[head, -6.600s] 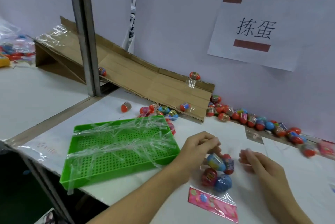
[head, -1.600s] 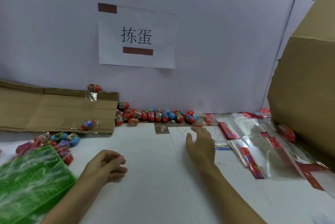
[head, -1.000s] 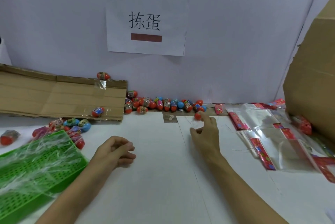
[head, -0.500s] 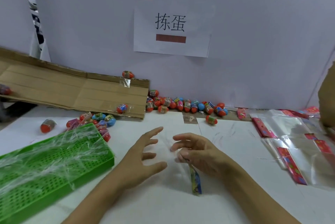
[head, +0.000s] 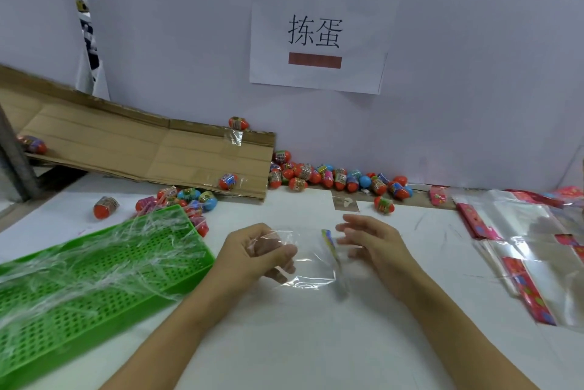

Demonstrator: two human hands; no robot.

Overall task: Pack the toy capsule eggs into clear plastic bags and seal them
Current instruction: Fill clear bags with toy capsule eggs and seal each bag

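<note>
A clear plastic bag (head: 308, 258) with a coloured header strip (head: 330, 246) hangs just above the white table (head: 316, 342). My left hand (head: 256, 255) grips its left end, and my curled fingers show through the film. My right hand (head: 374, 246) is beside the strip with fingers spread, the tips touching the strip's edge. Several toy capsule eggs (head: 338, 178) lie in a row along the back wall. One egg (head: 384, 204) sits apart, nearer to me. More eggs (head: 192, 197) lie by the tray's far corner.
A green perforated tray (head: 94, 282) covered in crumpled film fills the left. A cardboard ramp (head: 142, 149) slopes down behind it, with eggs on it. Empty bags (head: 531, 250) with red headers are spread at the right. A lone egg (head: 106, 207) lies at the left.
My view swung from the filled bag to the bag pile and back. My right hand brought over an empty bag. My left hand closed on it, and my right fingers spread.
</note>
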